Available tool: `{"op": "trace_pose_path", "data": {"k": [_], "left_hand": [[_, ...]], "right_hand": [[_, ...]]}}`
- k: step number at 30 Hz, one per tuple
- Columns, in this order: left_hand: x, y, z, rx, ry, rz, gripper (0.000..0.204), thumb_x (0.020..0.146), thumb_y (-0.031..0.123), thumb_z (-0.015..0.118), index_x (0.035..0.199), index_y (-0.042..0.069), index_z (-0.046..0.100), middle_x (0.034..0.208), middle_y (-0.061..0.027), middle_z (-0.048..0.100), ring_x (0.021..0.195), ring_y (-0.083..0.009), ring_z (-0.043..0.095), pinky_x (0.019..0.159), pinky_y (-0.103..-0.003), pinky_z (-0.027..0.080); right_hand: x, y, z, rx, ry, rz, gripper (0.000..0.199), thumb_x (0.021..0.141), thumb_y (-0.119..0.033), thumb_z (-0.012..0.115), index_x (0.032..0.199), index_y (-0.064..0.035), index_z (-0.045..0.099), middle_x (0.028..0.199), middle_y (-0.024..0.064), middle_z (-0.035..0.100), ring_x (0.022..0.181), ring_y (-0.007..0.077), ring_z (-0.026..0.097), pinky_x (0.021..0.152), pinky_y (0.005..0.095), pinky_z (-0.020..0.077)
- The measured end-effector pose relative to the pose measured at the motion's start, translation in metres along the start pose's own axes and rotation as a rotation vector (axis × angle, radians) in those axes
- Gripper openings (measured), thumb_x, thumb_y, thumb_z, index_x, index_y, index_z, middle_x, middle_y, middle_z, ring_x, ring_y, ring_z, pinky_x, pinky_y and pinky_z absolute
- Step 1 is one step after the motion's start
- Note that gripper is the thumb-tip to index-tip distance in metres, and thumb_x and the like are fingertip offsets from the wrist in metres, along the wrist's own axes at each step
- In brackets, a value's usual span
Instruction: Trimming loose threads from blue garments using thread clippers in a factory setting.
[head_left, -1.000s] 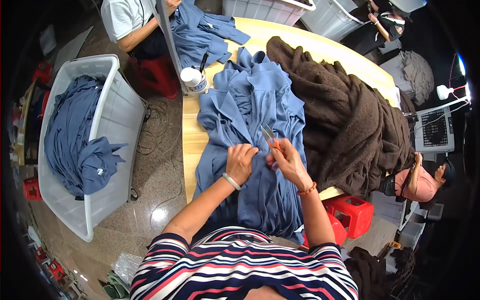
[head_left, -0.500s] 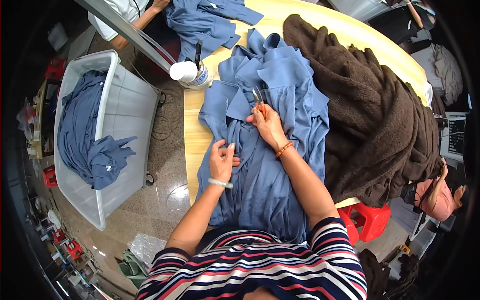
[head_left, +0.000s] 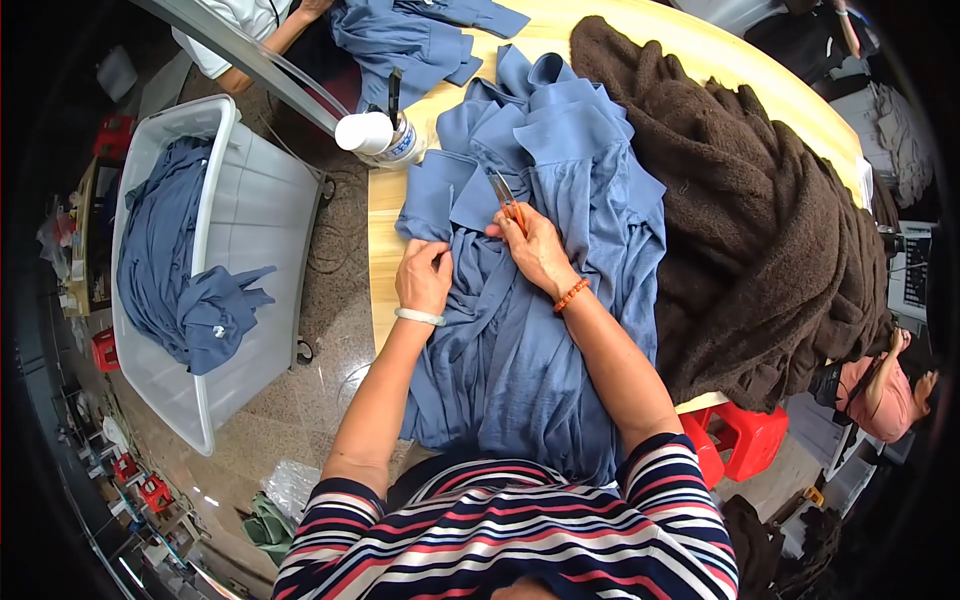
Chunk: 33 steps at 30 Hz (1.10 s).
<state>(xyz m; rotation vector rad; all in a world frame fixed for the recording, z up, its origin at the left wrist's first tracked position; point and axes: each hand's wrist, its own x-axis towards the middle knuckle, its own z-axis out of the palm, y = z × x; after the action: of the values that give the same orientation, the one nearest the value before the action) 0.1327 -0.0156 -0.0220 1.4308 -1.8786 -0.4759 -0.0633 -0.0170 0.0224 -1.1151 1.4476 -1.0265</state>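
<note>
Blue garments (head_left: 530, 365) lie heaped in front of me on the table, with wide ribbed bands at the far end. My left hand (head_left: 424, 277) is closed, its thumb and fingers pinching the blue fabric at the left side, just below a folded band. In my right hand (head_left: 541, 251) is a pair of thread snips (head_left: 505, 196) with orange handles. Their metal blades point away from me over the cloth, slightly to the left. The right wrist rests close above the garments.
Brown fleece fabric (head_left: 740, 230) is piled on the light wooden table (head_left: 385, 230) at right. A white-capped bottle (head_left: 365, 133) stands at the far left edge. A white wheeled bin (head_left: 262, 190) holds blue garments. Red stools (head_left: 755, 440) stand at right; another person's arm (head_left: 290, 32) shows beyond.
My left hand has moved left and away from me and now pinches the fabric. My right hand has stayed near its place; the snips have tilted more to the left.
</note>
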Motion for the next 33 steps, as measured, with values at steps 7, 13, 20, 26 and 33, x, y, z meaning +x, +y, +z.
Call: {"op": "trace_pose_path", "data": {"k": [7, 13, 20, 26, 33], "left_hand": [[0.012, 0.001, -0.057, -1.306, -0.081, -0.975, 0.011, 0.090, 0.013, 0.063, 0.099, 0.008, 0.057, 0.088, -0.0025, 0.064, 0.074, -0.0134, 0.062, 0.061, -0.027, 0.049], [0.022, 0.026, -0.087, -1.468, -0.062, -0.909, 0.016, 0.093, 0.010, 0.058, 0.108, 0.009, 0.058, 0.108, -0.0043, 0.065, 0.103, -0.0177, 0.059, 0.093, -0.036, 0.045], [0.016, 0.030, -0.073, -1.495, -0.101, -0.892, 0.028, 0.093, 0.007, 0.057, 0.121, 0.004, 0.055, 0.112, -0.0072, 0.064, 0.107, -0.0191, 0.059, 0.096, -0.038, 0.046], [0.021, 0.043, -0.061, -1.428, 0.028, -0.896, 0.022, 0.090, 0.004, 0.063, 0.111, 0.000, 0.061, 0.105, -0.0072, 0.066, 0.095, -0.0145, 0.063, 0.088, -0.027, 0.051], [0.018, 0.035, -0.061, -1.404, -0.150, -0.989, 0.020, 0.091, 0.005, 0.061, 0.109, -0.002, 0.062, 0.104, -0.0089, 0.067, 0.094, -0.0152, 0.064, 0.088, -0.028, 0.051]], "right_hand": [[-0.001, 0.003, -0.004, 0.164, -0.008, 0.057, 0.019, 0.096, -0.015, 0.049, 0.105, -0.0001, 0.056, 0.078, 0.0071, 0.063, 0.068, 0.0130, 0.059, 0.065, 0.0268, 0.0479], [-0.020, -0.035, -0.009, -0.196, -0.099, -0.081, 0.041, 0.100, -0.029, 0.047, 0.128, 0.0005, 0.053, 0.109, 0.0148, 0.066, 0.103, 0.0191, 0.062, 0.090, 0.0282, 0.0459], [-0.049, -0.054, -0.014, -0.210, -0.181, -0.082, 0.039, 0.096, -0.027, 0.055, 0.125, 0.0000, 0.056, 0.108, 0.0145, 0.064, 0.098, 0.0191, 0.061, 0.087, 0.0293, 0.0458], [-0.052, -0.062, -0.010, -0.226, -0.196, -0.226, 0.038, 0.086, -0.014, 0.068, 0.121, -0.0012, 0.058, 0.084, 0.0082, 0.057, 0.070, 0.0140, 0.053, 0.066, 0.0263, 0.0437], [-0.044, -0.061, -0.005, -0.254, -0.220, -0.235, 0.038, 0.086, -0.014, 0.067, 0.121, -0.0016, 0.058, 0.080, 0.0104, 0.057, 0.065, 0.0172, 0.052, 0.063, 0.0285, 0.0439]]}}
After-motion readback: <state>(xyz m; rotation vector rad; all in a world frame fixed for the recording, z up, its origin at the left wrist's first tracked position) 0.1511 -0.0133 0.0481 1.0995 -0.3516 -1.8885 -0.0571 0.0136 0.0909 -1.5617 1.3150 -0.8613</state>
